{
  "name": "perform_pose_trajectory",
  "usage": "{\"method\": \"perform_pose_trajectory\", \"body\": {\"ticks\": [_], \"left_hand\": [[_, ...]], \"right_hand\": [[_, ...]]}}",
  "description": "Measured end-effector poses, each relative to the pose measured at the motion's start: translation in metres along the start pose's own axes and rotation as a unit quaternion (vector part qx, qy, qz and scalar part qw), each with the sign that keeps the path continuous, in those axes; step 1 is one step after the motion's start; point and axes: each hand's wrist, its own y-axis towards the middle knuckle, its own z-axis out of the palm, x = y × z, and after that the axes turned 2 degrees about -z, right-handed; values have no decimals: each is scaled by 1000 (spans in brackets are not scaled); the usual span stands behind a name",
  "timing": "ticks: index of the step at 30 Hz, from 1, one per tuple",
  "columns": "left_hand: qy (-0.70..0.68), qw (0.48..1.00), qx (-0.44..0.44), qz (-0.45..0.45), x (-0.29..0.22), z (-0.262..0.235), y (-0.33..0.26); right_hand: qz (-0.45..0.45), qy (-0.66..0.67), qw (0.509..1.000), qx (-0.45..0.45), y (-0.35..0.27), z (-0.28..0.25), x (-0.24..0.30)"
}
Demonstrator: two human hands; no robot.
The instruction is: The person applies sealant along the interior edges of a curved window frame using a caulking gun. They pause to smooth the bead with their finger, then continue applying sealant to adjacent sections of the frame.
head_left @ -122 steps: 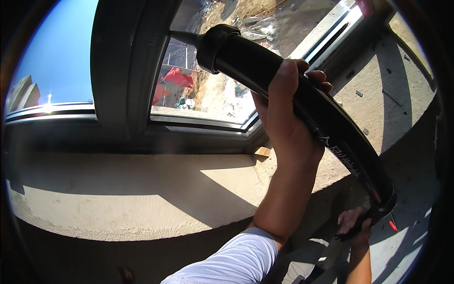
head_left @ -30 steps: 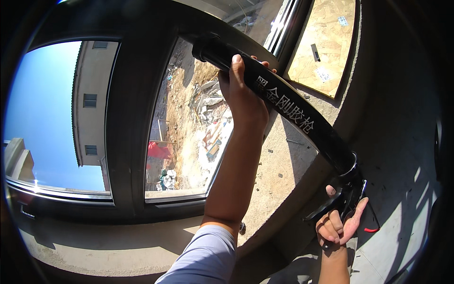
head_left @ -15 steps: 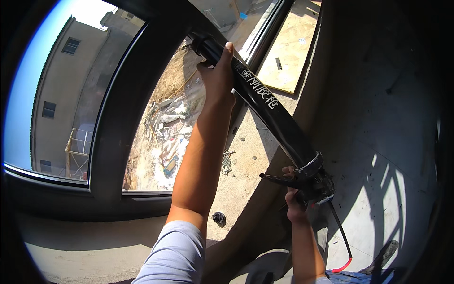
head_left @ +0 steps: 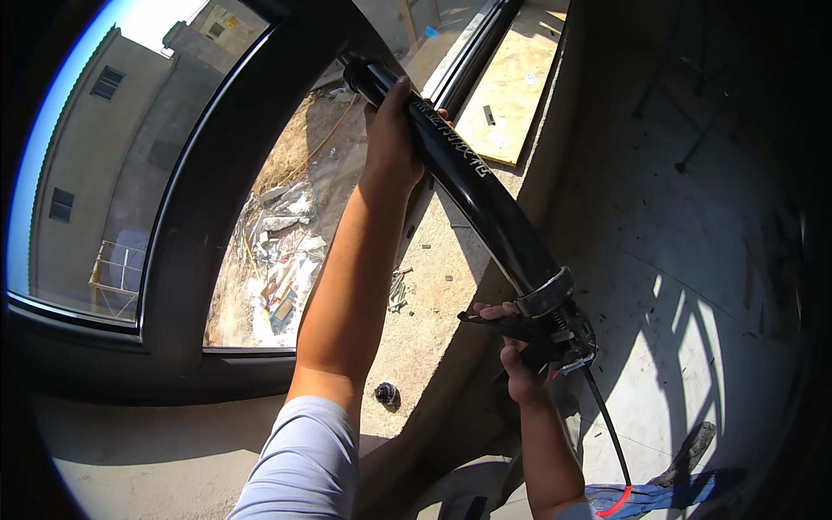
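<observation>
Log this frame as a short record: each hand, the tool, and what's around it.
Left hand: wrapped around the front part of the black caulking gun
Right hand: holding the gun's rear end
Tool: front end toward the dark window frame; contact unclear
Rod: black, red-ended
Sill: pale, bearing a small black object
Floor: blue cloth

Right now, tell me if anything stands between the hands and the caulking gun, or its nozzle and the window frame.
Nothing visible: the left hand and the right hand both grip the caulking gun. Nothing shows between its nozzle and the window frame; contact is unclear.
</observation>
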Motion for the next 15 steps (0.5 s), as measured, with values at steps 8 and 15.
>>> {"method": "perform_pose_trajectory", "body": {"ticks": [8,15], "left_hand": [[91,995,8,38,-2,-6,3],[69,997,-3,25,-6,-7,0]], "right_hand": [[7,-13,999,-44,-11,13,-6],[-42,3,994,-105,-3,40,5]]}}
